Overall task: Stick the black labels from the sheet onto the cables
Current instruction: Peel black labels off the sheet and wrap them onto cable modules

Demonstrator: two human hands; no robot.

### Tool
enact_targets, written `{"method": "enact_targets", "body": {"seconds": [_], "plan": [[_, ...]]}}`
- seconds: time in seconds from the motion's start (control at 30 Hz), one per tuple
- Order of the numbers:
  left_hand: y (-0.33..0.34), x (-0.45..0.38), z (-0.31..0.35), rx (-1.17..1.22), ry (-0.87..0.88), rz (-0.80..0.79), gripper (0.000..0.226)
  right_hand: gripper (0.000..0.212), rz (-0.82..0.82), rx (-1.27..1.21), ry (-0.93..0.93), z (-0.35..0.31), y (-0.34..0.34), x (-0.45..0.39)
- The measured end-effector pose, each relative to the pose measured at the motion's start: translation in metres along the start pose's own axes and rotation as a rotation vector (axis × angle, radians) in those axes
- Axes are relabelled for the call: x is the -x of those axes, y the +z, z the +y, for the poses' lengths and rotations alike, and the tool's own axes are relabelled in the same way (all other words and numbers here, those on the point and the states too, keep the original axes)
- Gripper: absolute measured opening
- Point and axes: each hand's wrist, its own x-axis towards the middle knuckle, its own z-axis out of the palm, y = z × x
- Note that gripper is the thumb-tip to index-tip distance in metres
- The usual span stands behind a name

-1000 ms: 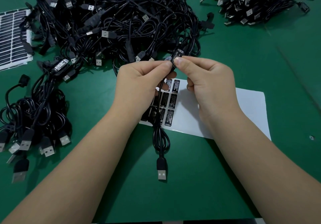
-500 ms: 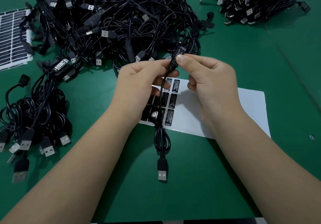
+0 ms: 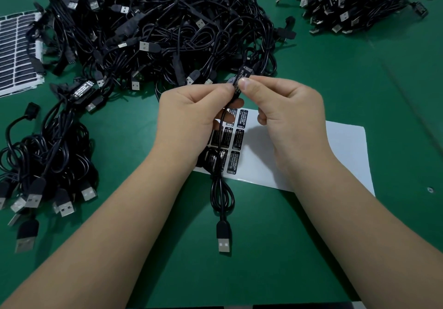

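Both hands have lifted the controller slightly toward 12 o'clock since the earlier frames, and the right hand [image 3: 285, 109] has slid its thumb a little down the label's face. Its thumb and forefinger pinch the controller block [image 3: 242, 78]; the left hand [image 3: 191, 114], fingers curled, pinches the same block from the 9 o'clock side. Held above the table, its cable [image 3: 221, 164] hangs down across the label sheet [image 3: 311, 150] to a plug [image 3: 224, 236] at 6 o'clock.

I judge the block light and rigid – best held by its edges – while the cord is limp and the label thin, tacky, easily creased.

Counted: one cable in hand, about eight labels visible on the sheet with others hidden by the left hand, three cable heaps – too tangled to count – and one full sheet stack [image 3: 16, 54] at 10 o'clock
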Motion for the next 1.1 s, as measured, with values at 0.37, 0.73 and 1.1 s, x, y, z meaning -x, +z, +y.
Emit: {"method": "enact_targets", "body": {"seconds": [0.37, 0.73, 1.1], "plan": [[0.007, 0.004, -0.001, 0.000, 0.071, 0.066, 0.010, 0.020, 0.074, 0.424, -0.364, 0.009, -0.001, -0.005], [0.010, 0.009, -0.001, 0.093, 0.075, 0.063, 0.013, 0.011, 0.094, 0.400, -0.438, 0.012, -0.002, -0.005], [0.010, 0.007, -0.003, 0.095, 0.020, 0.043, 0.011, 0.013, 0.093, 0.379, -0.444, 0.013, -0.005, -0.008]]}}
